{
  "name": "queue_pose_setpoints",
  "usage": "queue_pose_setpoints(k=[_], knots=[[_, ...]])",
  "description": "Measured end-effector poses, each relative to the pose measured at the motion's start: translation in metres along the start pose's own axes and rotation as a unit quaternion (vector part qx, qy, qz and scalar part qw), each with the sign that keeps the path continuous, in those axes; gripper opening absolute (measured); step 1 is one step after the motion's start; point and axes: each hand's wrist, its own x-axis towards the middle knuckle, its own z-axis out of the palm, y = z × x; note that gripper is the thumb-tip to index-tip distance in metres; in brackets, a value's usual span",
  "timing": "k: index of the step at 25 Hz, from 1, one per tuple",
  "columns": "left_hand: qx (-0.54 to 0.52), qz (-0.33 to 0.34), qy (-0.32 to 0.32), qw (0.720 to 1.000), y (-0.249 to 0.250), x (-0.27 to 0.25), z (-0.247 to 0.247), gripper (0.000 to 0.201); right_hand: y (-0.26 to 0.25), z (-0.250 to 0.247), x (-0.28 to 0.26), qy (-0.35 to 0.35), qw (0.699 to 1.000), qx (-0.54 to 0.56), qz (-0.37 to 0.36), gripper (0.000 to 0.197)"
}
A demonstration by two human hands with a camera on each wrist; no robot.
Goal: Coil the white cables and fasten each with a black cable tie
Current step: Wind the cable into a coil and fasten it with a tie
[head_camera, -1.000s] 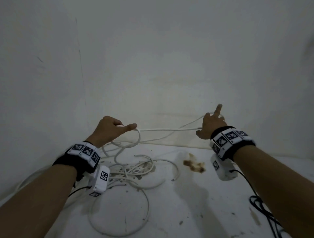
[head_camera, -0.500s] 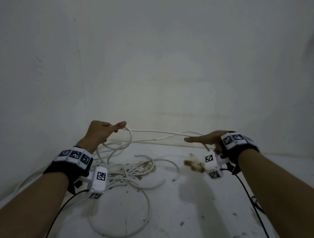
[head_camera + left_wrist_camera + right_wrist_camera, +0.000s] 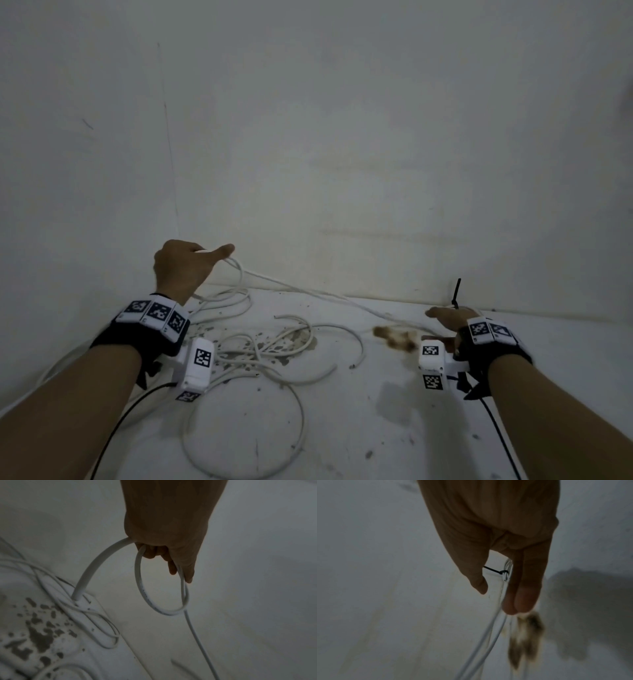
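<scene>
Fingers (image 3: 171,563) of the left hand (image 3: 181,270) are curled round a loop of white cable (image 3: 142,588) held above the table (image 3: 394,428), while the right hand (image 3: 452,317), fingers straight, is laid beside an already tied cable end with its black cable tie (image 3: 494,571), so each fresh loop is best matched to the first.

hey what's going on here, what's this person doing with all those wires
A person is coiling white cable on a stained white surface. Their left hand is raised and grips a small loop of white cable, with a strand running off to the right. The right hand is low near the wall, fingers straight, with cable strands running beside them. A black cable tie is already cinched around some strands there. More loose cable lies tangled between the arms, not yet coiled.
</scene>
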Motion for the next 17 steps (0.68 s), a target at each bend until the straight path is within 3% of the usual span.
queue_pose_setpoints(k=[3, 5, 7, 10, 12, 14, 17], knots=[[-0.023, -0.053, 0.015, 0.998, -0.011, 0.013, -0.022, 0.063, 0.016, -0.01, -0.003, 0.021, 1.0, 0.008, -0.004, 0.055], [-0.043, -0.077, -0.034, 0.996, -0.008, 0.013, -0.023, 0.059, 0.012, -0.007, -0.008, -0.022, 1.0, -0.005, -0.006, 0.056], [-0.069, -0.069, -0.088, 0.991, 0.007, 0.004, -0.008, 0.05, -0.01, 0.007, -0.013, -0.002, 0.998, -0.038, -0.04, 0.058], [-0.073, -0.041, -0.16, 0.984, 0.039, -0.016, 0.018, 0.046, -0.058, 0.034, -0.048, 0.024, 0.973, -0.173, -0.151, 0.104], [-0.057, -0.021, -0.192, 0.98, 0.055, -0.026, 0.03, 0.049, -0.094, 0.043, -0.086, -0.005, 0.932, -0.252, -0.259, 0.124], [-0.062, -0.011, -0.244, 0.968, 0.068, -0.036, 0.035, 0.049, -0.124, 0.055, -0.112, -0.078, 0.887, -0.235, -0.39, 0.107], [-0.129, -0.022, -0.319, 0.939, 0.076, -0.05, 0.033, 0.048, -0.135, 0.067, -0.133, -0.15, 0.851, -0.133, -0.486, 0.049]])
